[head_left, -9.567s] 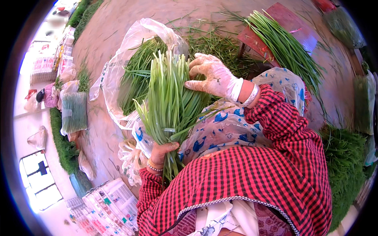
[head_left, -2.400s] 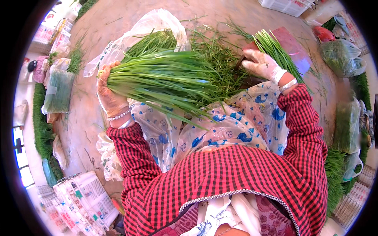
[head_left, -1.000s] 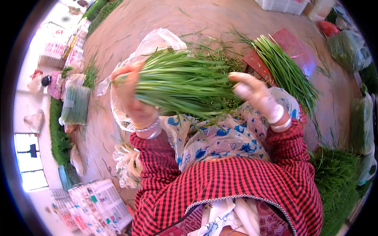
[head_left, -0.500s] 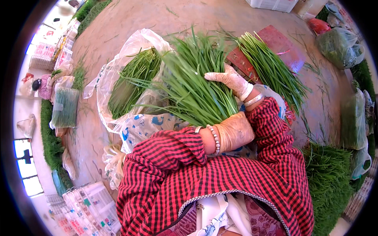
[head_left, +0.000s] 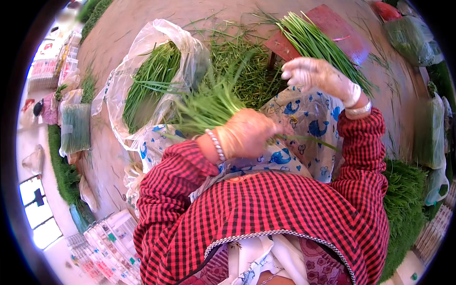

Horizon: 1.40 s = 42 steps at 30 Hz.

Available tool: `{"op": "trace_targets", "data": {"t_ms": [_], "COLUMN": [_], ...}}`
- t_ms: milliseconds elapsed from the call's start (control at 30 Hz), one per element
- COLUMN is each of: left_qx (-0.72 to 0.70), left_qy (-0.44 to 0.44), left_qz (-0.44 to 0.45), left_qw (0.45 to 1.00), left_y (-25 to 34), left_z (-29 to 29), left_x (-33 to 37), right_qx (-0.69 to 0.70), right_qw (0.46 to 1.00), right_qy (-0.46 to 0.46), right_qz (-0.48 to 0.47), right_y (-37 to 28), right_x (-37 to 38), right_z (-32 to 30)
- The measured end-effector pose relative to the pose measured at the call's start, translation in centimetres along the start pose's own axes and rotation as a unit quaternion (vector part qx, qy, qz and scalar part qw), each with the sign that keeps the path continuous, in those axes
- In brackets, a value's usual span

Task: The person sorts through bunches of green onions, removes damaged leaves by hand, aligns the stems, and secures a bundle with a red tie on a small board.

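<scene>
My gloved left hand (head_left: pixel 247 135) is closed around a bunch of garlic chives (head_left: pixel 213 102), whose leafy ends fan to the upper left, blurred by motion. A few loose stalks stick out on the hand's right side. Off to the right, my gloved right hand (head_left: pixel 323 80) is raised, fingers stretched loosely leftward, with nothing visible in it. Just beyond it, long chives (head_left: pixel 308 40) lie across a low red stool (head_left: pixel 344 35). Left of the held bunch, a clear plastic bag (head_left: pixel 111 102) lies open with more chives (head_left: pixel 156 71) inside.
A heap of chive scraps (head_left: pixel 244 71) lies on the floor ahead. A whale-patterned plastic sheet (head_left: pixel 313 128) covers my lap. Bagged greens (head_left: pixel 76 126) stand at left. At right are a big green pile (head_left: pixel 403 204) and more bagged greens (head_left: pixel 411 40).
My right hand has left the bunch and moved right and up. My left hand has swung the chives to the left, uncovering the scrap heap and the lap sheet.
</scene>
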State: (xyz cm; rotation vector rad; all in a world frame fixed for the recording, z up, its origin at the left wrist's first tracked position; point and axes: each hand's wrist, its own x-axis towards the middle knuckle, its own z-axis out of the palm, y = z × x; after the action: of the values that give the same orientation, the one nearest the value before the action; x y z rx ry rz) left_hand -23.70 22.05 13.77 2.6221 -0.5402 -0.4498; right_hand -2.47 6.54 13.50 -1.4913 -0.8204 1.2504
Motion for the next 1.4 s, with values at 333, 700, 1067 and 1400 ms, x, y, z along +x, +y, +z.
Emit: {"op": "trace_targets", "data": {"t_ms": [333, 700, 1067, 1400], "left_qx": [-0.216, -0.303, -0.432, -0.828], "left_qy": [0.227, 0.396, 0.558, 0.303], "left_qz": [-0.088, -0.170, 0.164, 0.237], "left_qw": [0.945, 0.850, 0.690, 0.409], "left_y": [-3.2, -4.1, 4.1, 0.8], "left_z": [-3.0, -5.6, -18.9, -17.6], "left_x": [-3.9, -7.1, 0.7, 19.2], "right_qx": [-0.127, -0.533, -0.318, -0.542], "right_qw": [0.976, 0.799, 0.744, 0.779], "right_qy": [-0.031, 0.198, 0.301, 0.266], "right_qz": [-0.175, -0.195, -0.505, -0.167], "right_y": [1.4, -2.2, -12.9, -16.9], "right_x": [1.0, 4.6, 2.0, -7.7], "right_z": [9.4, 6.0, 7.5, -6.2]}}
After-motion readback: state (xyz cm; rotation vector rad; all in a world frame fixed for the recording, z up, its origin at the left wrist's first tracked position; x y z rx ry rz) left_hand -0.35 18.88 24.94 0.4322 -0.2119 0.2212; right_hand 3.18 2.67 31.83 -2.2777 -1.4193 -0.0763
